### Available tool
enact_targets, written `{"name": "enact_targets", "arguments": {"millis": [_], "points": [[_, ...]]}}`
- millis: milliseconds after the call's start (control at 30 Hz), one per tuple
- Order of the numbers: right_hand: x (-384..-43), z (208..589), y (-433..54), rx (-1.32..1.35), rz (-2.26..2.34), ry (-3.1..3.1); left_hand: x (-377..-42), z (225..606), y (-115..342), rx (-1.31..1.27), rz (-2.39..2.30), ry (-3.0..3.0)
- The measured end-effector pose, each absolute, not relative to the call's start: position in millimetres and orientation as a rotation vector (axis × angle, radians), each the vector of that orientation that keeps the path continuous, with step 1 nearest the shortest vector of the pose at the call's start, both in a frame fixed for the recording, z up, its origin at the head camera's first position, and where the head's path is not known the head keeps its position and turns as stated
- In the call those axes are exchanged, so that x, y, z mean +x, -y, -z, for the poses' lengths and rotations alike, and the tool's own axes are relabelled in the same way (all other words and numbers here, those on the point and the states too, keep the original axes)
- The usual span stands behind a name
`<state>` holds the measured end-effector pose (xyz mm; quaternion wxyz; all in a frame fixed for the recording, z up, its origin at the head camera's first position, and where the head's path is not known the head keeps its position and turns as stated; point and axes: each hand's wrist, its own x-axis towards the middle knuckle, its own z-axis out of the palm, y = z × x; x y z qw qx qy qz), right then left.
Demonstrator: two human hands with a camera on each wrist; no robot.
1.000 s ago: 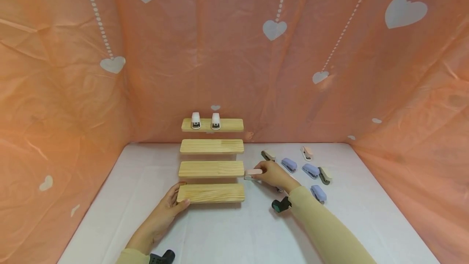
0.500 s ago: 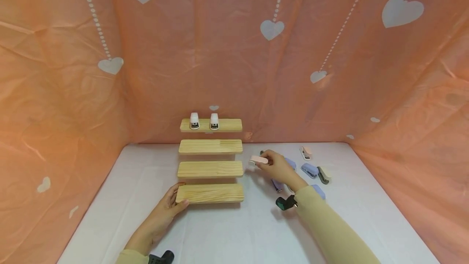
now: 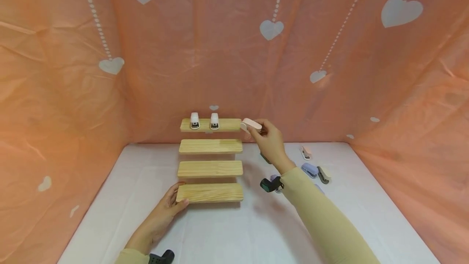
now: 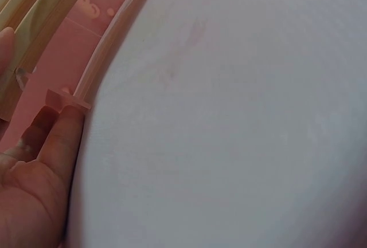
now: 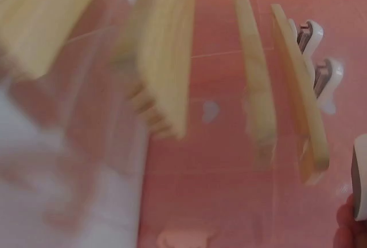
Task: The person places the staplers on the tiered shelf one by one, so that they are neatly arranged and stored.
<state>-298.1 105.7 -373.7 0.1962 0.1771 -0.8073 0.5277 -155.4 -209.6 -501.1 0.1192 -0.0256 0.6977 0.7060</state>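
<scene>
In the head view, my right hand [image 3: 271, 144] pinches a pale pink mini stapler [image 3: 253, 124] between thumb and fingers. It is held up level with the right end of the top step, just beside it. My left hand [image 3: 163, 213] grips the left end of the lowest step of a wooden stepped display stand [image 3: 212, 192], thumb in front. Two white mini staplers [image 3: 194, 121] stand side by side on the top step's left and middle. At the right wrist view's edge, the held stapler [image 5: 361, 173] is partly cut off.
Right of the stand lie loose mini staplers: a blue one [image 3: 310, 170], a cream and dark green one [image 3: 324, 174] and a pink one [image 3: 306, 152]. Several others are partly hidden by my right arm. An orange curtain [image 3: 220, 52] with white hearts encloses the white table [image 3: 220, 235].
My right hand has carried the pink stapler away from the third step's right end, back and up to the top step's level. My left hand keeps its grip on the stand.
</scene>
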Motion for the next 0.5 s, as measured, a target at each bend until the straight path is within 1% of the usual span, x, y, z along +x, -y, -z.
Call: {"name": "enact_targets", "arguments": {"millis": [267, 500], "points": [[-317, 355, -72, 0.442, -1.381, 2.254, -155, 501, 210, -0.085, -2.072, -2.032], [-323, 354, -54, 0.402, -1.181, 2.349, -155, 501, 209, -0.100, -2.075, -2.026]]}}
